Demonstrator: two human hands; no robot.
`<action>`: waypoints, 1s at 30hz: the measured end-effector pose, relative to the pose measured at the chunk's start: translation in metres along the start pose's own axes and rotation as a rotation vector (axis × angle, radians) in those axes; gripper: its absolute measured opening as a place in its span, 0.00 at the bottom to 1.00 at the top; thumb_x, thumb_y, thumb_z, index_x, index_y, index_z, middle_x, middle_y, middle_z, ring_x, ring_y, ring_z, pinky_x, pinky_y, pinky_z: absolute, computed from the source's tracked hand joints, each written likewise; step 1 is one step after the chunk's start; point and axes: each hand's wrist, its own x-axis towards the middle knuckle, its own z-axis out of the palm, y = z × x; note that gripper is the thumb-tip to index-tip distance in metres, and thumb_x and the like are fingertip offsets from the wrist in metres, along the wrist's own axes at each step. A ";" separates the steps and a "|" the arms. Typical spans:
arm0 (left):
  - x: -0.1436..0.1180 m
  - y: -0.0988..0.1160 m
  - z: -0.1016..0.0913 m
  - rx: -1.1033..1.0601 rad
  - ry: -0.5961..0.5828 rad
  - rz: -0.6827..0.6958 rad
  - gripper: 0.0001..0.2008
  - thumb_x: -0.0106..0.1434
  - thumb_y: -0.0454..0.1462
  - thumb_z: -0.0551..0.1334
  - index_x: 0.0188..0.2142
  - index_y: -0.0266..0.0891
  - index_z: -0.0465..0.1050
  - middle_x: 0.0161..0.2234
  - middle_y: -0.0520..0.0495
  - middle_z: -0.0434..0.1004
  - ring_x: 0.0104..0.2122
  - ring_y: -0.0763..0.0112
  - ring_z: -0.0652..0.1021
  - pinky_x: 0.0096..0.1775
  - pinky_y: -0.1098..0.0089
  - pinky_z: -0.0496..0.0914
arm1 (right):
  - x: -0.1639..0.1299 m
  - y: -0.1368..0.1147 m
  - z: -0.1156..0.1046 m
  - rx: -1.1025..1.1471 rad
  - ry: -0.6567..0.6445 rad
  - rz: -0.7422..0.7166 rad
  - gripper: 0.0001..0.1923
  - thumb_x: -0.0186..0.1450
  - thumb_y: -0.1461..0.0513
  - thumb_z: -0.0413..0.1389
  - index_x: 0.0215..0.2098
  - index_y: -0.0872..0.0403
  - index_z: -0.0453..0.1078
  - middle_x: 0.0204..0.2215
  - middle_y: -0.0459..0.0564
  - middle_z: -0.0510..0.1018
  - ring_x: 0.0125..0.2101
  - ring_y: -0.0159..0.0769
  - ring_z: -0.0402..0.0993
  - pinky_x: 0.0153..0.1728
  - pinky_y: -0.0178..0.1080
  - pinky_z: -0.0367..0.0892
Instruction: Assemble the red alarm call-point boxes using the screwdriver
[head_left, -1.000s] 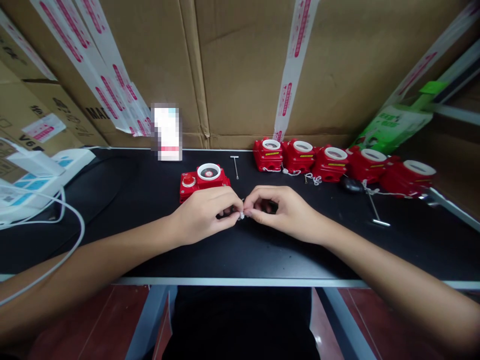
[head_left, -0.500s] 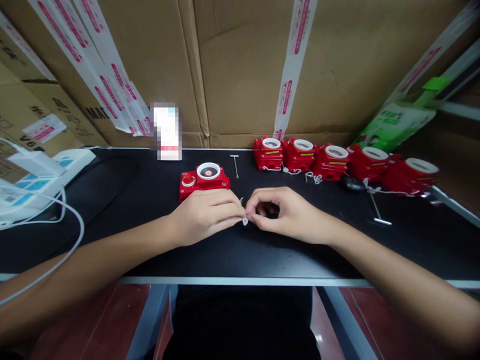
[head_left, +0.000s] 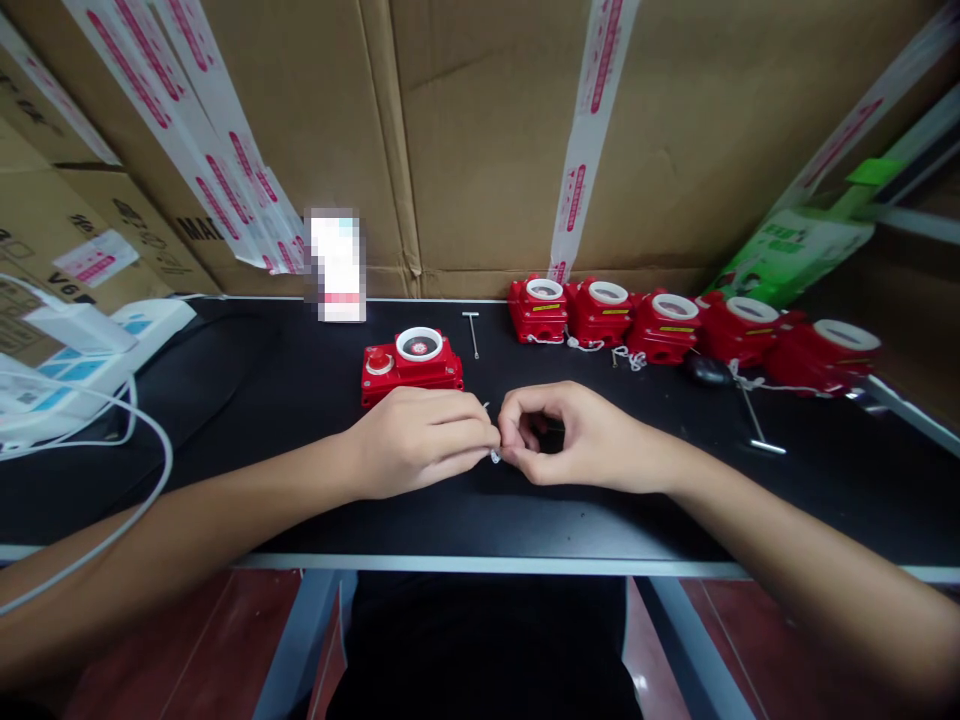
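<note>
Cardboard walled the black bench [head_left: 225, 420]. Both my left hand [head_left: 420, 440] and right hand [head_left: 577, 435] pinched a tiny white loop [head_left: 494, 456] between fingertips, just before the lone red box [head_left: 411, 362]; threading, I judged, wanting steady tension next.

- The left hand [head_left: 420, 440] and the right hand [head_left: 577, 435] are meeting fingertip to fingertip over the black tabletop [head_left: 262, 420], pinching a tiny white loop of string [head_left: 495, 456] between them.
- A single red plastic box with a white round collar and a red button [head_left: 411, 358] is sitting just behind the left hand.
- A thin metal T-handled key [head_left: 472, 332] is lying just to the right of that red box.
- A row of five similar red plastic boxes [head_left: 675, 325] is standing further right of it, along the brown cardboard wall [head_left: 480, 130].
- A second metal T-handled key [head_left: 757, 428] is lying in front of that row.
- A white cable [head_left: 142, 500] is curving well to the left of the single red box.
</note>
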 end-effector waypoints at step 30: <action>-0.001 0.004 0.003 -0.418 0.017 -0.414 0.17 0.66 0.32 0.73 0.51 0.39 0.73 0.42 0.49 0.78 0.33 0.75 0.81 0.34 0.74 0.79 | 0.006 0.012 0.004 0.286 0.149 -0.025 0.13 0.58 0.62 0.75 0.37 0.55 0.79 0.31 0.45 0.81 0.32 0.30 0.75 0.38 0.35 0.73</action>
